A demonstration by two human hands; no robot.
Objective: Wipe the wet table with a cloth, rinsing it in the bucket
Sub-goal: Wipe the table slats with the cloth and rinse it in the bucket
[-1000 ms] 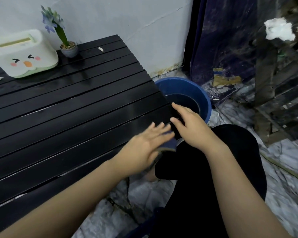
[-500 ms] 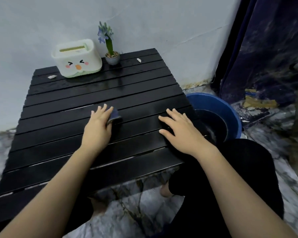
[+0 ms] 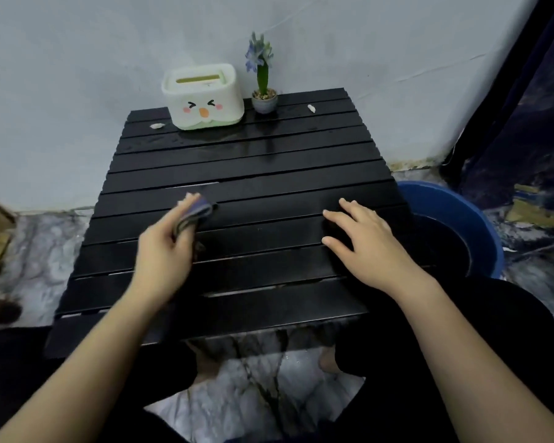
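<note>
A low black slatted table [image 3: 269,174] stands in front of me, its far slats shining wet. My left hand [image 3: 167,247] grips a small dark blue cloth [image 3: 196,213] over the table's middle left, the cloth bunched between fingers and thumb. My right hand [image 3: 362,241] lies flat, fingers spread, on the right side of the table and holds nothing. The blue bucket [image 3: 454,212] with dark water stands on the floor beside the table's right edge.
A white tissue box with a cartoon face [image 3: 203,97] and a small potted blue flower [image 3: 263,87] stand at the table's far edge by the wall. Two small white scraps [image 3: 156,125] [image 3: 311,107] lie near them. Marble floor surrounds the table; my dark-clad knees [image 3: 461,330] are below.
My left hand carried the cloth from beside the bucket onto the table's middle left and now has it bunched in its fingers. My right hand left the bucket's edge and rests on the table.
</note>
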